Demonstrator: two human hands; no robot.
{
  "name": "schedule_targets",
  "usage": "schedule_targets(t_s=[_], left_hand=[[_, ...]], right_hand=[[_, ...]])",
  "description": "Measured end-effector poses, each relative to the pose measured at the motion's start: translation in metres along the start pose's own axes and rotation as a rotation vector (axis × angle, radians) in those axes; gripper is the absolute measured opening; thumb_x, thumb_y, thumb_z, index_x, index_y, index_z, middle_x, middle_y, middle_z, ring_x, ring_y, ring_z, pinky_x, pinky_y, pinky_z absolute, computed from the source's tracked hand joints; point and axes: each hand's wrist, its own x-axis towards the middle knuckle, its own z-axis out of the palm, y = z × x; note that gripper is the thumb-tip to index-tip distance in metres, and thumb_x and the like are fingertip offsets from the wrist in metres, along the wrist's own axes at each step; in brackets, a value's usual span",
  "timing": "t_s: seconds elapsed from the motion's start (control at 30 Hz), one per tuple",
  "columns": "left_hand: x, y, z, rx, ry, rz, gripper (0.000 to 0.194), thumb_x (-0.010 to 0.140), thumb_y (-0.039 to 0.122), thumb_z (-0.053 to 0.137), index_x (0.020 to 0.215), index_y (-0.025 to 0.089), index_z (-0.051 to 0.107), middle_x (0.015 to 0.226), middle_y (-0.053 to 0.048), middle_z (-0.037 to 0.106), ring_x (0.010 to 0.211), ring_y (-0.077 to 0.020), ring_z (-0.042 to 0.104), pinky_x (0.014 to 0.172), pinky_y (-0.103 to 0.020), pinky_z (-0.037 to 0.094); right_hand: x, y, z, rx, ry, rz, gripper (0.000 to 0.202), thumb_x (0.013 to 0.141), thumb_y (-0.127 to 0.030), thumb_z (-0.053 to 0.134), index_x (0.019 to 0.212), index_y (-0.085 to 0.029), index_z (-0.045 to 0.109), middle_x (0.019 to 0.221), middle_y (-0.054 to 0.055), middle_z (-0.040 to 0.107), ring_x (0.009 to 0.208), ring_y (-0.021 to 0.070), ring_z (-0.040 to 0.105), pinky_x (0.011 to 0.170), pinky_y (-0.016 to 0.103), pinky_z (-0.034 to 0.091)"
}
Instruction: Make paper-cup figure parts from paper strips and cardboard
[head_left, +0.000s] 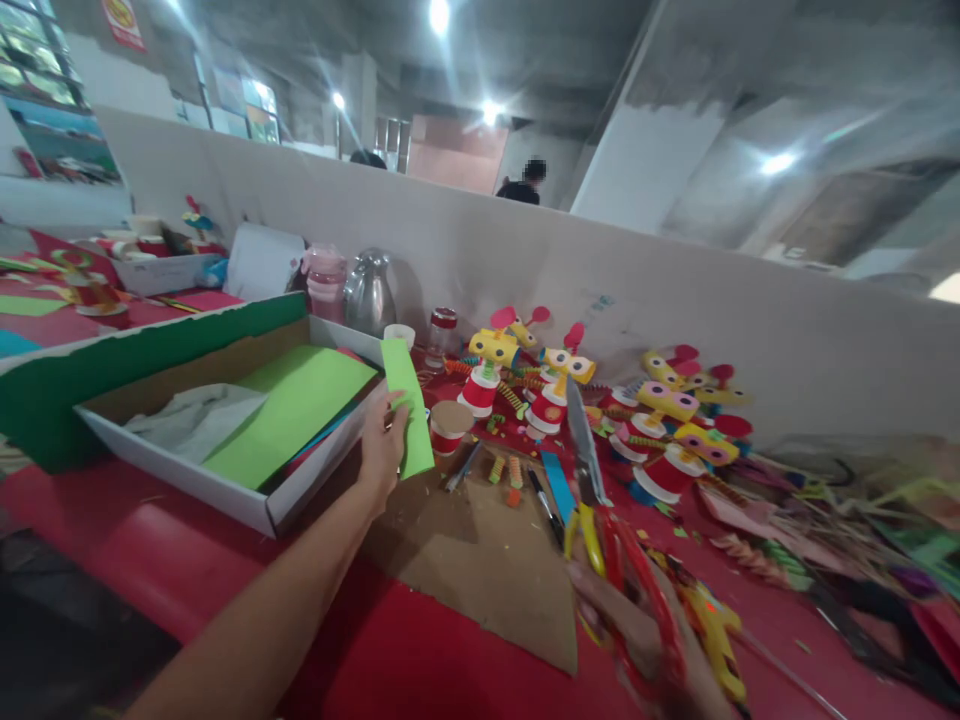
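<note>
My left hand (384, 445) grips a strip of bright green paper (409, 410) held upright beside the white box (217, 490). Inside that box lie a larger green sheet (300, 400) and crumpled white paper. My right hand (630, 625) is closed round scissors (589, 450) with red and yellow handles, their blades together and pointing up and away. Below the hands is a brown cardboard sheet (480, 560) on the red table. A paper cup (451, 425) with a red band stands just right of the green strip.
Several paper-cup figures (551, 400) with yellow heads stand along the white partition (480, 250). A steel jug (369, 290) and a jar (442, 335) are behind the box. At right are a yellow glue gun (716, 640) and piled scraps. A person (525, 185) is beyond the partition.
</note>
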Motion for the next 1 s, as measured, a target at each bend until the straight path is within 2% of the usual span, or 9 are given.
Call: schedule_targets(t_s=[0.1,0.17,0.27,0.4,0.53,0.63,0.7,0.8,1.0], left_hand=[[0.001,0.002,-0.001,0.017,0.018,-0.012,0.031,0.076,0.043,0.064,0.088,0.014,0.067,0.070,0.000,0.061,0.057,-0.0103,0.051,0.050,-0.020,0.038],[0.001,0.004,-0.001,-0.011,0.003,-0.018,0.030,0.072,0.040,0.067,0.089,0.015,0.065,0.075,0.000,0.061,0.060,-0.0103,0.053,0.053,-0.020,0.041],[0.000,0.008,0.001,-0.105,-0.076,-0.028,0.043,0.065,0.030,0.074,0.104,0.020,0.059,0.092,-0.001,0.065,0.073,-0.0128,0.061,0.063,-0.022,0.049],[-0.004,0.009,0.004,-0.204,-0.098,-0.070,0.068,0.066,0.021,0.075,0.127,0.028,0.047,0.105,-0.004,0.065,0.081,-0.0143,0.065,0.069,-0.026,0.053],[-0.005,0.011,0.005,-0.241,-0.103,-0.207,0.053,0.068,0.015,0.074,0.118,0.018,0.059,0.100,-0.006,0.067,0.071,-0.0119,0.064,0.062,-0.023,0.053],[-0.006,0.017,0.005,-0.261,-0.129,-0.259,0.054,0.064,0.005,0.072,0.116,0.015,0.061,0.100,-0.006,0.067,0.071,-0.0119,0.065,0.064,-0.023,0.055],[-0.005,0.021,0.005,-0.263,-0.099,-0.249,0.059,0.063,0.001,0.070,0.119,0.016,0.059,0.103,-0.006,0.067,0.074,-0.0124,0.066,0.066,-0.024,0.056],[-0.004,0.025,0.006,-0.261,-0.053,-0.242,0.058,0.065,-0.001,0.069,0.119,0.016,0.058,0.101,-0.005,0.067,0.073,-0.0125,0.066,0.065,-0.024,0.056],[-0.002,0.028,0.007,-0.287,-0.029,-0.246,0.056,0.064,-0.002,0.069,0.116,0.015,0.058,0.095,-0.003,0.067,0.069,-0.0118,0.066,0.063,-0.024,0.056]], right_hand=[[0.016,-0.007,0.040,0.250,-0.200,0.060,0.026,0.077,-0.043,0.068,0.082,-0.021,0.057,0.052,-0.007,0.043,0.042,0.0078,0.038,0.041,0.020,0.030],[0.017,-0.004,0.054,0.309,-0.273,0.062,0.025,0.082,-0.045,0.063,0.085,-0.021,0.059,0.056,-0.005,0.047,0.045,0.0087,0.042,0.043,0.021,0.034],[0.012,0.005,0.059,0.315,-0.313,0.071,0.027,0.090,-0.043,0.056,0.101,-0.018,0.061,0.083,0.002,0.062,0.066,0.0128,0.059,0.058,0.026,0.050],[0.004,0.015,0.059,0.344,-0.306,0.130,0.033,0.092,-0.035,0.056,0.119,-0.017,0.056,0.118,0.008,0.059,0.098,0.0200,0.061,0.082,0.040,0.054],[0.004,0.018,0.062,0.387,-0.336,0.206,0.036,0.091,-0.036,0.057,0.121,-0.017,0.055,0.121,0.009,0.058,0.101,0.0216,0.061,0.084,0.043,0.053],[0.004,0.017,0.061,0.433,-0.387,0.266,0.034,0.092,-0.037,0.056,0.118,-0.016,0.056,0.112,0.008,0.061,0.091,0.0184,0.062,0.076,0.038,0.055],[0.002,0.018,0.061,0.477,-0.419,0.304,0.037,0.093,-0.044,0.051,0.116,-0.015,0.056,0.097,0.005,0.063,0.071,0.0127,0.061,0.060,0.028,0.054],[-0.002,0.018,0.063,0.549,-0.468,0.352,0.051,0.092,-0.059,0.041,0.114,-0.016,0.056,0.076,0.001,0.059,0.046,0.0073,0.046,0.036,0.019,0.038],[-0.002,0.021,0.070,0.648,-0.548,0.421,0.057,0.086,-0.067,0.043,0.115,-0.019,0.053,0.068,-0.001,0.052,0.041,0.0065,0.037,0.031,0.016,0.030]])
